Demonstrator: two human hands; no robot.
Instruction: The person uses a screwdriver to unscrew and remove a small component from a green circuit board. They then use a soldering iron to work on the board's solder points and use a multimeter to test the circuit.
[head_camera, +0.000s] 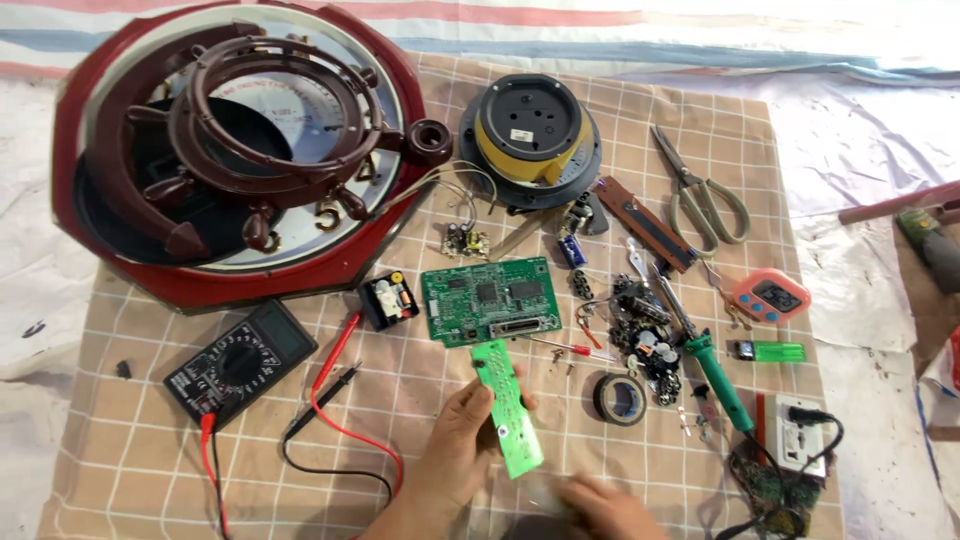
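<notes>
My left hand (455, 445) holds a narrow green circuit strip (508, 405) tilted over the checked cloth, fingers wrapped around its lower half. Blurred at the bottom edge, my right hand (600, 505) sits just below the strip's lower end; whether it holds anything is unclear. A larger green circuit board (488, 298) lies just above the strip. A black multimeter (240, 360) with red and black leads rests to the left.
A big red clock case (150, 270) with a brown ship-wheel frame fills the upper left. A yellow-and-black round unit (530, 125), scissors (700, 195), green soldering iron (718, 375), tape roll (621, 398), small parts pile (640, 335), orange timer (768, 297), green lighter (768, 351) and white socket (800, 430) lie to the right.
</notes>
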